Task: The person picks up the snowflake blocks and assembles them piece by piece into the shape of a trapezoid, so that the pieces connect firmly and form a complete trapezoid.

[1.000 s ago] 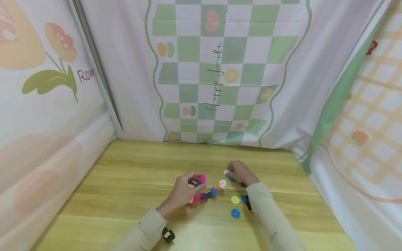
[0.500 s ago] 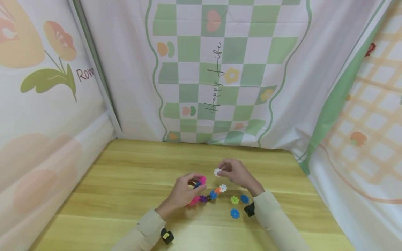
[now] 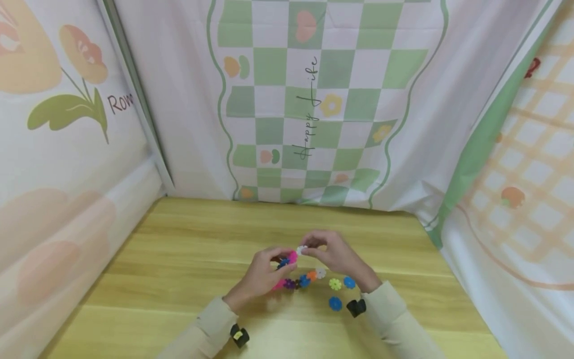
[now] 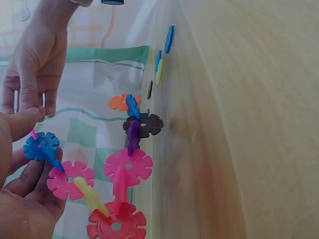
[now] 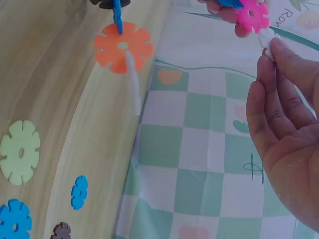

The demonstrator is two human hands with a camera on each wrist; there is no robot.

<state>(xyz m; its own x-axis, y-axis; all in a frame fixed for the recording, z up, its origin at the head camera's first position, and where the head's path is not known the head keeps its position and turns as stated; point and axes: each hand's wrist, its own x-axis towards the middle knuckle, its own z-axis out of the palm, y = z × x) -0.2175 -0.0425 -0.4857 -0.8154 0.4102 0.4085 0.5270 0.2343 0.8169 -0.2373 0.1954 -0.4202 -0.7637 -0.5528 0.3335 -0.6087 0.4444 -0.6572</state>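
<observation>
My left hand (image 3: pixel 260 273) pinches one end of a chain of flower-shaped discs, near a pink disc (image 3: pixel 293 257) and a blue disc (image 4: pixel 42 146). Between the thumb and forefinger of my right hand (image 3: pixel 334 254) is a white disc (image 3: pixel 302 250), touching the edge of that pink disc. The chain curves round through a red disc (image 4: pixel 116 223), a purple disc (image 4: pixel 133 138) and a black disc (image 4: pixel 143 125) to an orange disc (image 5: pixel 123 47) and another white disc (image 3: pixel 320 273) at its other end.
Right of the chain lie a yellow-green disc (image 3: pixel 335 284) and blue discs (image 3: pixel 335 303) on the wooden table (image 3: pixel 202 229). A small brown disc (image 5: pixel 61 232) shows in the right wrist view. Printed curtains (image 3: pixel 188 99) stand behind and at both sides.
My right hand has moved left with the white disc, from beyond the chain's end to the pink disc. My left hand has stayed nearly still, holding the chain.
</observation>
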